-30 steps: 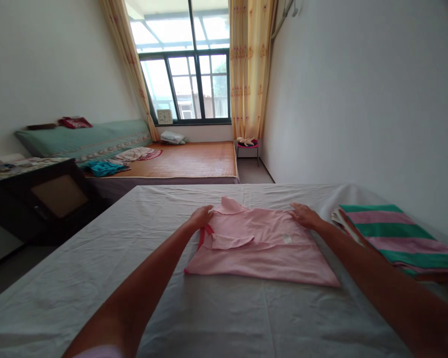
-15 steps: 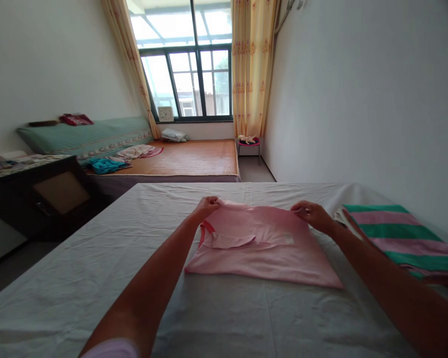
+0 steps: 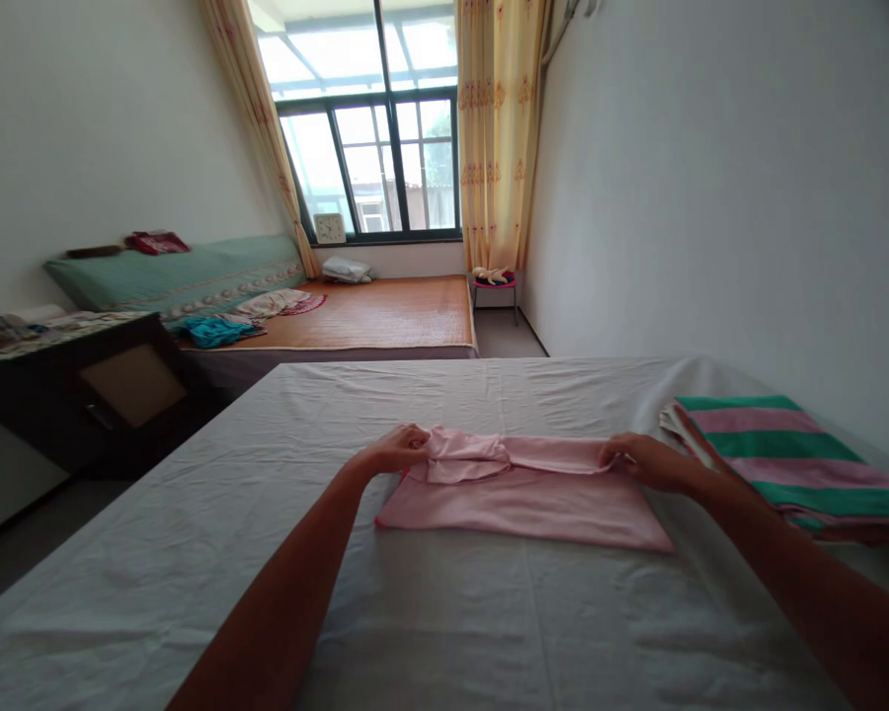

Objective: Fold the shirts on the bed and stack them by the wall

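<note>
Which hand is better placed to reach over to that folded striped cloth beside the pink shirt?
Right: the right hand grips the pink shirt edge nearest the striped cloth; the left hand is across the shirt.

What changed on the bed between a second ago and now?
Both hands, left and right, went from lying flat on the far corners of the pink shirt to pinching them, then drew that edge toward the person, folding it over. The striped towel and white sheet stayed put.
</note>
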